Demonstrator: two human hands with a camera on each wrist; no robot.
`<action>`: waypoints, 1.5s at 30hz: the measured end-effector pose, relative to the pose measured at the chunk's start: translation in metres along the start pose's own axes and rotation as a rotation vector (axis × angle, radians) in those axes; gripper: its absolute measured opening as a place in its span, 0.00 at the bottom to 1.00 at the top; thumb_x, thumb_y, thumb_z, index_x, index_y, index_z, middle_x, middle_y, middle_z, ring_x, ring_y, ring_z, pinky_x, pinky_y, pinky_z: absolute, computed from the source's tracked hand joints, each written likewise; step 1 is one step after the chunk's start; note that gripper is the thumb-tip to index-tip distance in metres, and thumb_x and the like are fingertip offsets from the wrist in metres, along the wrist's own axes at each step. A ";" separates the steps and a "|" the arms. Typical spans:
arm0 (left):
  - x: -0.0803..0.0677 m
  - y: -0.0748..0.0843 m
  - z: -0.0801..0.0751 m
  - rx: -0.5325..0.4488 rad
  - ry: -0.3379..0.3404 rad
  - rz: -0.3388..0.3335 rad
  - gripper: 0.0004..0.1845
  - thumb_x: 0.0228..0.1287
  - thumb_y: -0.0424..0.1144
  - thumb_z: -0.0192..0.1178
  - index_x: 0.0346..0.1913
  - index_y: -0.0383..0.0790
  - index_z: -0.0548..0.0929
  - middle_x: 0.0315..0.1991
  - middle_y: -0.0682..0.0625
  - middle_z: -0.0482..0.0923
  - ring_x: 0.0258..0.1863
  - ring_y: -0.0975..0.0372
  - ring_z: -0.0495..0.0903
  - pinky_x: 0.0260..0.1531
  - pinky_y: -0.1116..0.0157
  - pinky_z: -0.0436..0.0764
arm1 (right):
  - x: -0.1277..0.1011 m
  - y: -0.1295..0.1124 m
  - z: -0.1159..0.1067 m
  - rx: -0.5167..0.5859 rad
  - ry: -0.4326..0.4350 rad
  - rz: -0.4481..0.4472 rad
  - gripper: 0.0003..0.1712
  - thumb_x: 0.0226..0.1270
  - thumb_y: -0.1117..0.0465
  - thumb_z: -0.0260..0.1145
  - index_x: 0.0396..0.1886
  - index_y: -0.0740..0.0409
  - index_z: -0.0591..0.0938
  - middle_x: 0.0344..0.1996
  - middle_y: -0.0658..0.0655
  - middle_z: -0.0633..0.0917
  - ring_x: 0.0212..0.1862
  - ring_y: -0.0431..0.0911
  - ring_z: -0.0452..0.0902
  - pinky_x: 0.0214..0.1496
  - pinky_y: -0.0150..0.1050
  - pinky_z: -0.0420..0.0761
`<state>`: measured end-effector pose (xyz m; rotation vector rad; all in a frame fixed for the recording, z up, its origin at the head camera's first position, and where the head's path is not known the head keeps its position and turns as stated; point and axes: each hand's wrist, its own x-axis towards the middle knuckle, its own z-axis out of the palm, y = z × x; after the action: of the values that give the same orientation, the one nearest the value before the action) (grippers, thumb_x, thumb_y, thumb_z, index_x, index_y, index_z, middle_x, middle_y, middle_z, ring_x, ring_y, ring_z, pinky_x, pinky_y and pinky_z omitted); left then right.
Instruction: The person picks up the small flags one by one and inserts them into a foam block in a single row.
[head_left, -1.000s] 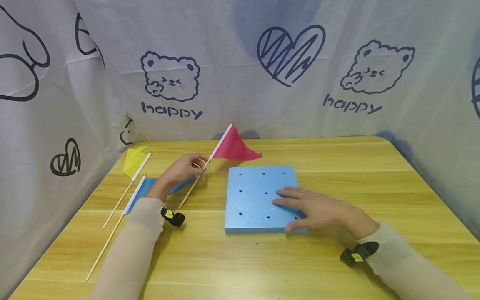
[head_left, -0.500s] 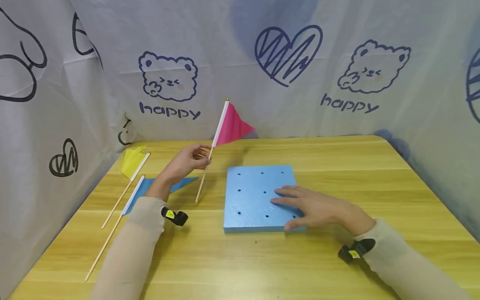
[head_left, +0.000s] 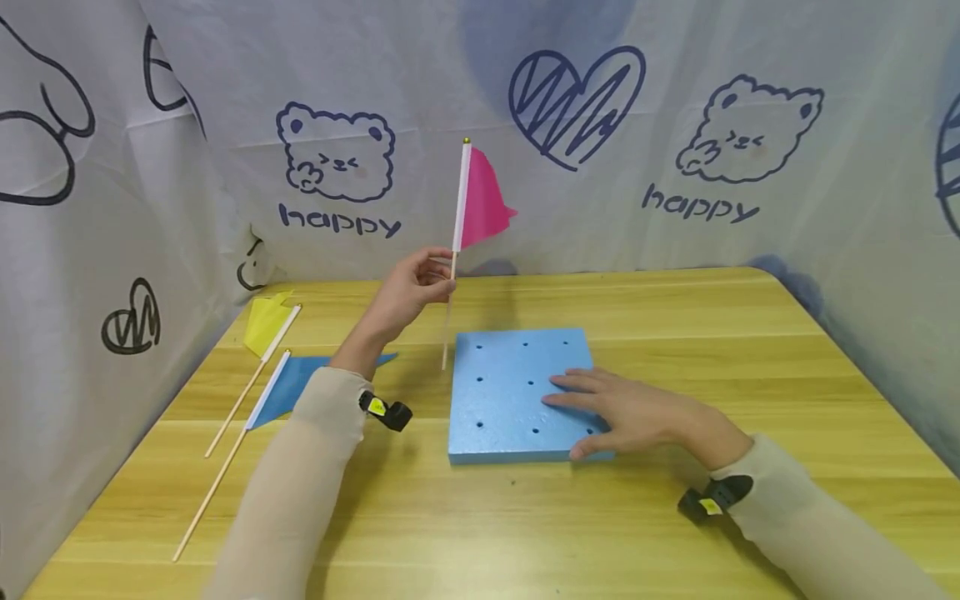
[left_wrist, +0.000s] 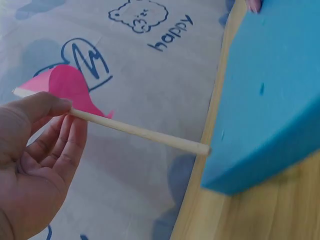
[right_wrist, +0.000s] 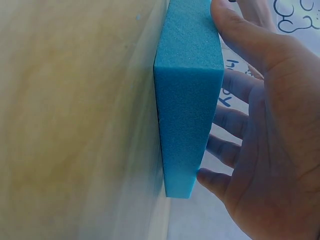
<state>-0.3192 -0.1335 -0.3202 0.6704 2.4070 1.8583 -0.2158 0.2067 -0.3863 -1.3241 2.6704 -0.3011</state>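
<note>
Pink triangular paper flag on a thin wooden stick [head_left: 480, 200] stands nearly upright in the air, pinched between the thumb and fingers of the left hand [head_left: 408, 287] just below the cloth. In the left wrist view the stick's [left_wrist: 140, 131] bare lower end hangs close to the edge of the square blue foam board with small holes [head_left: 521, 392], at its far left corner; whether it touches cannot be told. The right hand [head_left: 630, 412] lies flat on the board's near right part, fingers straight and spread, thumb against the near edge, holding nothing. On the wooden table [head_left: 675, 333], well left of the left hand, lie a yellow flag [head_left: 266, 325] and a blue flag [head_left: 288, 387] on their sticks.
</note>
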 end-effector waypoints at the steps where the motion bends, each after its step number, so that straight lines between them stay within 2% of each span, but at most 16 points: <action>1: 0.003 0.001 0.003 -0.010 0.008 0.009 0.24 0.68 0.29 0.60 0.65 0.34 0.70 0.46 0.41 0.76 0.49 0.46 0.77 0.47 0.60 0.82 | 0.000 0.000 0.000 -0.002 0.004 -0.004 0.47 0.60 0.27 0.59 0.74 0.46 0.66 0.74 0.57 0.60 0.75 0.59 0.50 0.71 0.60 0.57; 8: 0.018 0.006 0.022 -0.055 0.034 0.034 0.24 0.67 0.28 0.60 0.65 0.34 0.70 0.46 0.41 0.76 0.48 0.48 0.78 0.47 0.59 0.83 | 0.000 -0.002 0.000 0.004 0.015 -0.007 0.46 0.61 0.28 0.59 0.73 0.47 0.67 0.74 0.59 0.61 0.74 0.61 0.51 0.71 0.62 0.57; 14: 0.028 0.008 0.037 -0.107 0.046 0.051 0.23 0.67 0.28 0.61 0.63 0.36 0.71 0.46 0.41 0.75 0.49 0.44 0.77 0.49 0.57 0.82 | 0.000 -0.003 0.000 0.022 -0.008 0.022 0.47 0.60 0.28 0.59 0.74 0.45 0.66 0.75 0.56 0.60 0.75 0.59 0.48 0.72 0.61 0.55; 19: 0.037 0.009 0.050 -0.114 0.052 0.088 0.22 0.67 0.28 0.61 0.63 0.37 0.71 0.45 0.41 0.75 0.45 0.49 0.78 0.47 0.58 0.83 | 0.000 -0.003 -0.001 0.040 -0.023 0.026 0.47 0.60 0.27 0.59 0.74 0.43 0.66 0.75 0.56 0.59 0.75 0.58 0.48 0.72 0.60 0.55; 27: 0.051 0.013 0.073 -0.122 0.052 0.119 0.22 0.67 0.28 0.61 0.62 0.37 0.71 0.42 0.42 0.75 0.40 0.53 0.79 0.49 0.51 0.82 | 0.001 -0.004 -0.002 0.042 -0.035 0.037 0.46 0.61 0.28 0.60 0.74 0.43 0.66 0.75 0.55 0.59 0.76 0.58 0.47 0.72 0.60 0.56; 36: 0.067 0.008 0.099 -0.115 0.043 0.148 0.22 0.67 0.29 0.62 0.62 0.37 0.71 0.42 0.42 0.76 0.40 0.54 0.80 0.43 0.62 0.84 | 0.000 -0.004 -0.003 0.040 -0.042 0.062 0.46 0.60 0.28 0.60 0.74 0.43 0.66 0.75 0.54 0.59 0.76 0.58 0.47 0.72 0.61 0.56; 41: 0.074 0.006 0.110 -0.107 0.058 0.142 0.21 0.67 0.29 0.62 0.61 0.40 0.72 0.42 0.43 0.76 0.40 0.55 0.80 0.45 0.59 0.84 | 0.001 -0.005 -0.002 0.040 -0.041 0.075 0.46 0.59 0.27 0.60 0.74 0.41 0.66 0.75 0.53 0.59 0.76 0.57 0.47 0.71 0.61 0.56; 45: 0.079 0.001 0.117 -0.109 0.089 0.139 0.21 0.66 0.28 0.62 0.60 0.38 0.72 0.40 0.43 0.76 0.37 0.55 0.80 0.44 0.57 0.84 | 0.001 -0.005 -0.001 0.038 -0.032 0.056 0.47 0.59 0.26 0.58 0.74 0.41 0.66 0.75 0.54 0.59 0.76 0.58 0.47 0.71 0.61 0.56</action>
<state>-0.3581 0.0017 -0.3345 0.7806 2.3450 2.0977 -0.2128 0.2030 -0.3839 -1.2305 2.6565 -0.3197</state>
